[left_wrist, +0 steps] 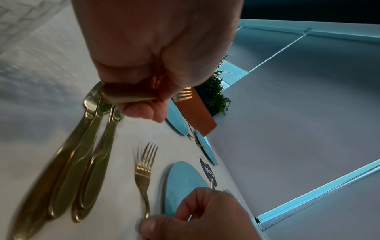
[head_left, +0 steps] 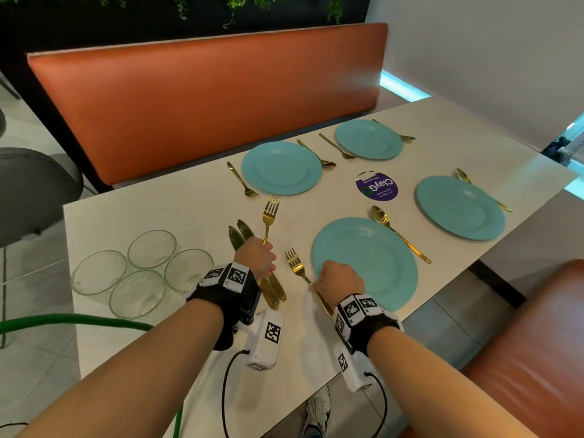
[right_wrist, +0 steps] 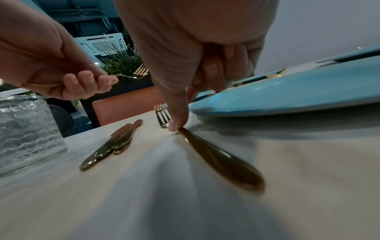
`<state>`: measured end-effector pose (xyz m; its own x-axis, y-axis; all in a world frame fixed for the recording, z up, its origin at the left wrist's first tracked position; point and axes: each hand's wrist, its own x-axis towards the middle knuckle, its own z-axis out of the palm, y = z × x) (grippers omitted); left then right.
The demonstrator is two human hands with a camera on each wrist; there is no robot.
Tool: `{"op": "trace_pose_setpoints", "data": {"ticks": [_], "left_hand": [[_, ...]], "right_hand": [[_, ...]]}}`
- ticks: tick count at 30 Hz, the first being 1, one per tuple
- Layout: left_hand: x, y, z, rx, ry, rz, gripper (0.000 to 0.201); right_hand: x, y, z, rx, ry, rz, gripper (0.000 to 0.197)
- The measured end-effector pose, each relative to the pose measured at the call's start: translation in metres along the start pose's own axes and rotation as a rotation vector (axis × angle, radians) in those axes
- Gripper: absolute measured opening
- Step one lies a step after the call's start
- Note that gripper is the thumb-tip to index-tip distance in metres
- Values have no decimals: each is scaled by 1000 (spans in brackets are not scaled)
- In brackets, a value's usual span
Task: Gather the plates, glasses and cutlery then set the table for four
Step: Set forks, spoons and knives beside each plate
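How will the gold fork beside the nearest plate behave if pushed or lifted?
The fork looks like rigid polished metal, so it should stay stiff and slide easily on the smooth table. Its flat handle lies flush, so it probably won't roll, and lifting likely needs a fingertip pinch, as the right hand uses.

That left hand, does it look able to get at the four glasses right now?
Probably yes for reach: the glasses stand just left of the left hand, only bare table between. But that hand grips a gold fork, so it would likely need to put it down first.
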<state>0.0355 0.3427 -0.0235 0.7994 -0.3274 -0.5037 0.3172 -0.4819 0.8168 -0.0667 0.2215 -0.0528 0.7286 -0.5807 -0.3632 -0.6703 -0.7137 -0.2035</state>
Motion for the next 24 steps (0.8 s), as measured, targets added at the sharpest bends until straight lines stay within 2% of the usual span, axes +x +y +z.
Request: {"op": "trace_pose_setpoints", "data": {"ticks": [20, 24], "left_hand": [[3, -2, 9, 3, -32, -24, 34], [1, -1, 14, 10, -47, -15, 25]], "right_hand": [[-2, 6, -6, 46, -3, 34, 40], [-2, 6, -7, 63, -1, 36, 40]]}}
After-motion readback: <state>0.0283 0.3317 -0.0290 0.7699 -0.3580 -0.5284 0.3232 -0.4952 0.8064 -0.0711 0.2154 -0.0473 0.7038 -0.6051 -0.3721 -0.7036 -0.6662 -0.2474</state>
